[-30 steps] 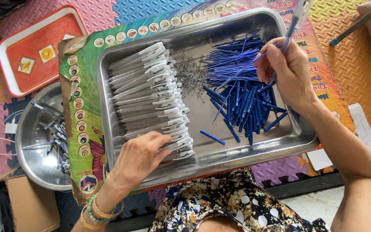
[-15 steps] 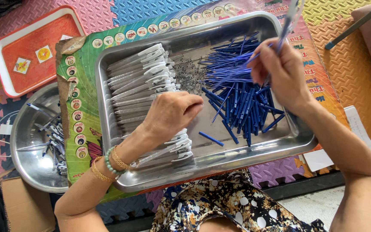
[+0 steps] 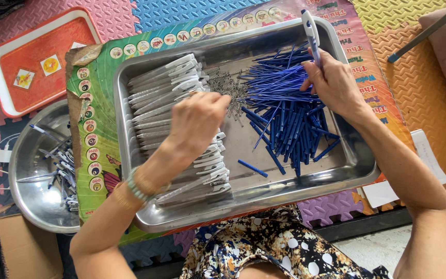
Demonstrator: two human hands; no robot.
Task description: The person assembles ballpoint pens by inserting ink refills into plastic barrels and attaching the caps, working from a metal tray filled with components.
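We have a pen barrel [image 3: 311, 32] pinched upright in our right hand [image 3: 336, 85], fingers closed on its lower end so that its white clipped top stands above the grip, out over the far rim of the steel tray [image 3: 290, 199]. Directly under that hand lies the heap of blue refills [image 3: 290, 108], and beside it, toward our other hand, the small grey scatter of springs [image 3: 227, 87]. Our left hand [image 3: 202, 119] hovers knuckles-up over the edge of that scatter, fingers curled and drawn together at the tips; we cannot tell from here whether they have a spring between them or are only closing on one. Below and outward of that hand the rows of grey-white barrels [image 3: 169, 101] lie stacked. To do this step well, in our judgement, we should keep the held barrel steady and near vertical with its open end facing the left hand, take a single spring rather than a tangled pair, and bring it to the barrel instead of moving both at once. A light pinch will do; squeezing harder would likely flick so small a part away. The round bowl [image 3: 32, 206] outward of our left forearm holds assembled pens
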